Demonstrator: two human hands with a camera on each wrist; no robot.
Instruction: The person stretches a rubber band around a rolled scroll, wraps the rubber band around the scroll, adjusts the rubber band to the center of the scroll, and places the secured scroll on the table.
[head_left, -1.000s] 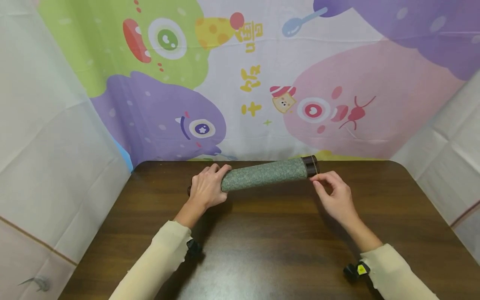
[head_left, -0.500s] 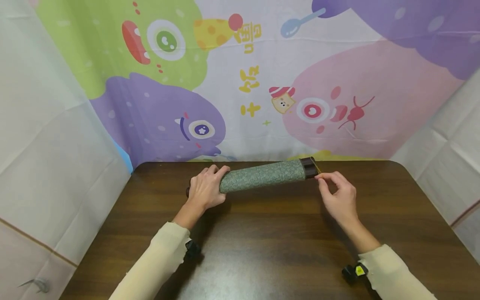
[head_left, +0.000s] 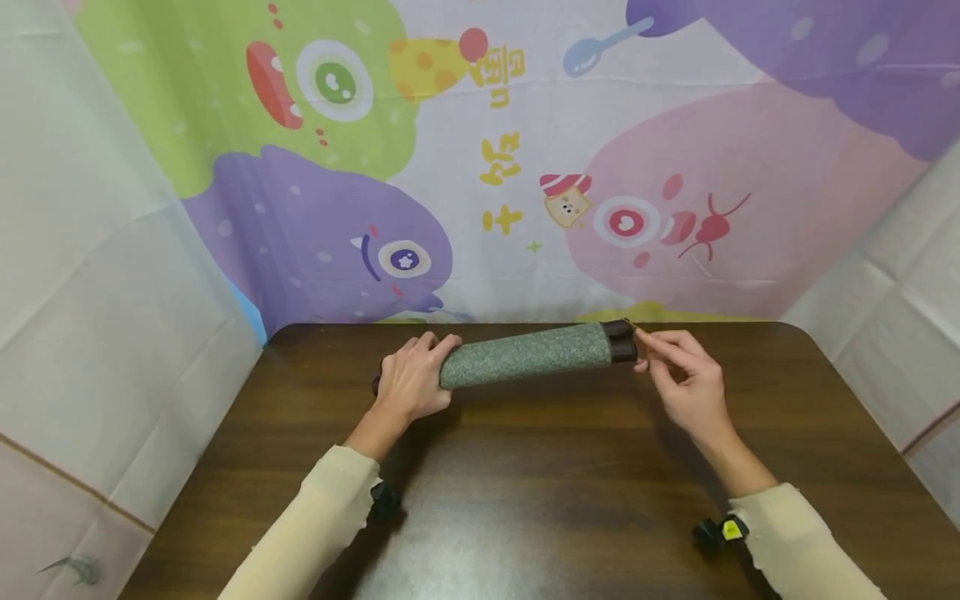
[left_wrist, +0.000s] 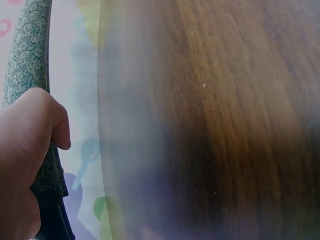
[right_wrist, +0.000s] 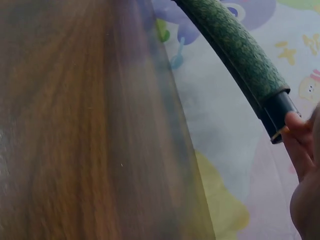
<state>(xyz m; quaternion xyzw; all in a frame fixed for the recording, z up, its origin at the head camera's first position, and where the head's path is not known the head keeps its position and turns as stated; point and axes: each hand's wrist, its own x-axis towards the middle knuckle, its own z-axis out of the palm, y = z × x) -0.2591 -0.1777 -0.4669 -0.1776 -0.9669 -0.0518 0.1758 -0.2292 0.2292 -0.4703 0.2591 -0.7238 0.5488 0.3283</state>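
Observation:
A rolled scroll (head_left: 528, 354) with a green patterned cover and two dark roller ends (head_left: 621, 342) slants up to the right over the far part of the table. My left hand (head_left: 416, 375) grips it round its left end, and in the left wrist view the thumb lies across the cover. At the opposite end, my right hand (head_left: 690, 383) pinches a thin yellowish band (head_left: 632, 325) beside the rollers. The right wrist view shows those fingers (right_wrist: 298, 127) close against a dark roller tip, with a bit of the band between them.
The brown wooden table (head_left: 510, 492) stretches below both hands. Its far edge meets a cartoon-printed cloth (head_left: 517, 275), and pale cloth walls (head_left: 120, 250) stand on both sides. A dark wrist camera (head_left: 720, 533) sits at the right cuff.
My right hand has shifted slightly right and drawn the band off to the side of the roller ends. The scroll's right end has dipped a little; my left hand keeps its grip.

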